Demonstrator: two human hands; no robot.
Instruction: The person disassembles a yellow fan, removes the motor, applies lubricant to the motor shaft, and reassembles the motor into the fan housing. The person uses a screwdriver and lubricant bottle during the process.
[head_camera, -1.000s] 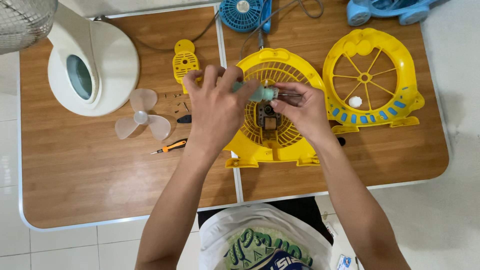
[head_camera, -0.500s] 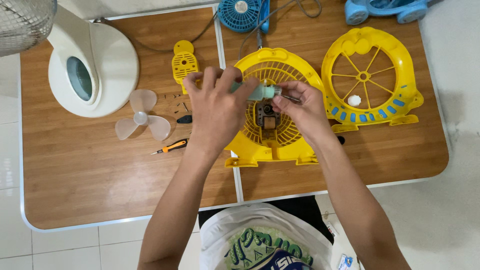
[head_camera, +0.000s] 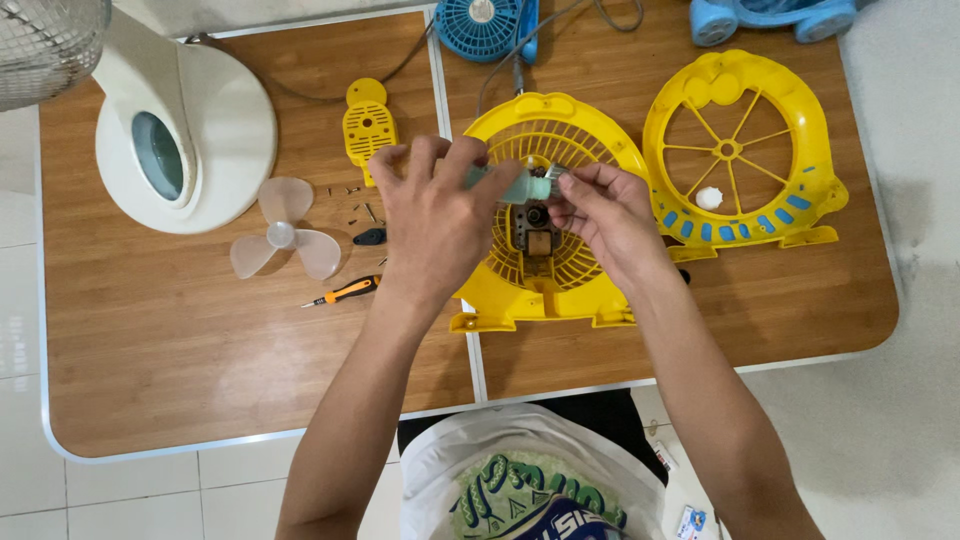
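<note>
You are holding both hands over the yellow fan housing (head_camera: 545, 270). Your left hand (head_camera: 435, 225) is wrapping its fingers around a pale green tool handle (head_camera: 515, 186), and your right hand (head_camera: 610, 215) is pinching its metal tip (too small to make out) just above the housing's motor (head_camera: 538, 238). Left of the housing are lying an orange screwdriver (head_camera: 343, 292), loose screws (head_camera: 355, 205) and a clear fan blade (head_camera: 283, 238). Right of the housing is sitting the yellow front grille (head_camera: 745, 150).

A small pale green cylindrical piece (head_camera: 520, 186) lay sideways, gripped from both ends above the motor. Beneath it, the yellow round fan housing (head_camera: 547, 215) lay flat on the wooden table, grille and brown motor facing upward.
</note>
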